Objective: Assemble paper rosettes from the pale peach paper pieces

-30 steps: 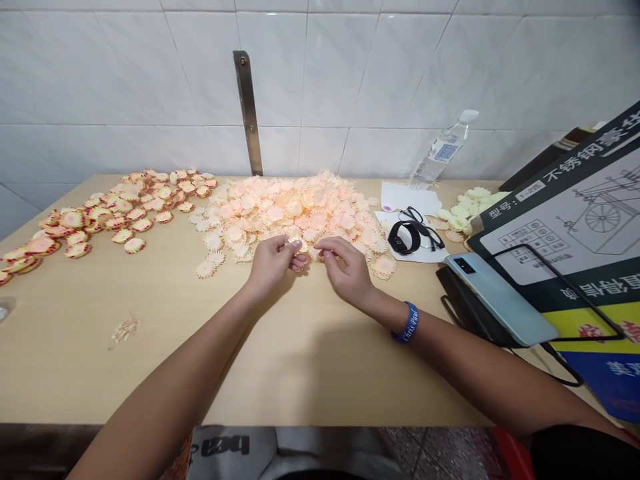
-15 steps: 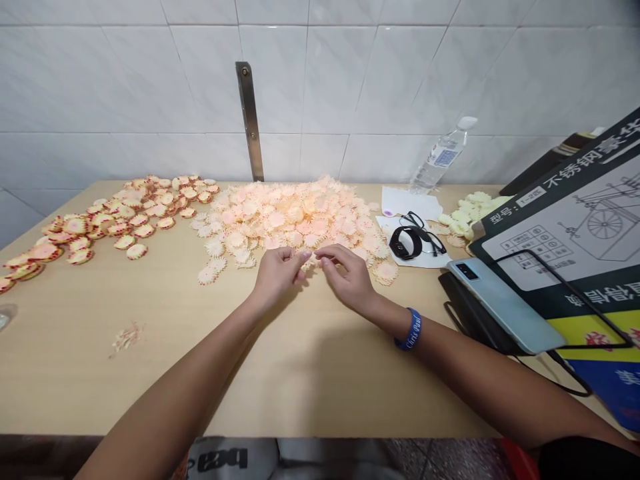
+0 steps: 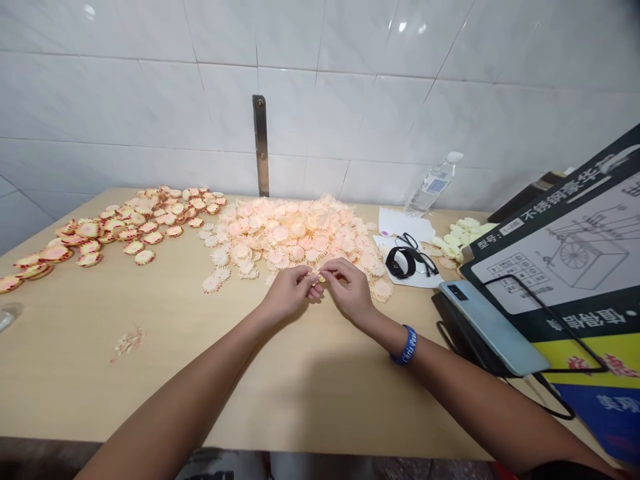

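Note:
My left hand (image 3: 291,292) and my right hand (image 3: 351,288) meet over the near edge of a pile of pale pink, flower-shaped discs (image 3: 300,230) with frilled edges. Both are closed in a pinch, fingertips almost touching. Between them is a small pale, yellowish flower-shaped piece (image 3: 321,277), mostly covered by the fingers. A blue wristband (image 3: 406,345) circles my right wrist. Off to the left lies a stack of flower-shaped discs with red rims (image 3: 125,223).
Thin scraps (image 3: 129,343) lie at the left on the wooden table (image 3: 240,413). To the right are a black watch (image 3: 401,263), glasses on white paper, a clear bottle (image 3: 433,185), pale green pieces (image 3: 463,237), a light blue phone (image 3: 493,327) with a cable, and a large printed box (image 3: 580,267).
The view has shifted, so the wall takes up more of it and the table things sit lower. My fingertips have come closer together, still pinching at the pile's near edge.

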Tool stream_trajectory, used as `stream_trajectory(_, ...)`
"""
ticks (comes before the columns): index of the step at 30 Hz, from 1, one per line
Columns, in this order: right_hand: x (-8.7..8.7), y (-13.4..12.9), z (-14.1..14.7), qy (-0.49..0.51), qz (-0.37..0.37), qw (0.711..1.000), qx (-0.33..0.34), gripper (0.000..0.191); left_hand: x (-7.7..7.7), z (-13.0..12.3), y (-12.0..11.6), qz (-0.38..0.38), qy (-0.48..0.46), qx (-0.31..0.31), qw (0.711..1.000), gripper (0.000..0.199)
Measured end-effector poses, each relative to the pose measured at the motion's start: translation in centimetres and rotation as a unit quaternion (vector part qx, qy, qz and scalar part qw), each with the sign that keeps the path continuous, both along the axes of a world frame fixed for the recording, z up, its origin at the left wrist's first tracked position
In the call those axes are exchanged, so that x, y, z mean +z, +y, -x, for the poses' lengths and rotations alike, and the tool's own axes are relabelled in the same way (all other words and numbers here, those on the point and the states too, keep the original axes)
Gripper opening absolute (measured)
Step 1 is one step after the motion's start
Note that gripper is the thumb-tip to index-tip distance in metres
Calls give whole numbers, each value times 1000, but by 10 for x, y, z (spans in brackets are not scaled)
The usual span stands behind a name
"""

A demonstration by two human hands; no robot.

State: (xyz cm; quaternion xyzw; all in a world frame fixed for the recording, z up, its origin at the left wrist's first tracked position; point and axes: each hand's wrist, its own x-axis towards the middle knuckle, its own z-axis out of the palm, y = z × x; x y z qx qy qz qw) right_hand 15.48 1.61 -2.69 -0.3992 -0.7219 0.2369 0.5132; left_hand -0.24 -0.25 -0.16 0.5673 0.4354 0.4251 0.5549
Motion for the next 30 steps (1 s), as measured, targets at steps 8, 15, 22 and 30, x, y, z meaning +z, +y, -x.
stream_trajectory(8, 50, 28, -25, 54, -61, 985, -150, 16, 4, -4, -4, 8, 31, 31, 999, 16)
stream_trajectory(15, 69, 34, -11, -293, -9, 955, -39, 34, -4, 10, 11, 7, -9, 149, 989, 26)
stream_trajectory(22, 93, 22, 31, -325, 84, 940, 68, 20, 9, 25, 15, -61, 78, 211, 972, 48)
stream_trajectory(30, 76, 29, 47, -221, 44, 969, 105, 15, 12, 31, 17, -53, 25, 191, 980, 51)
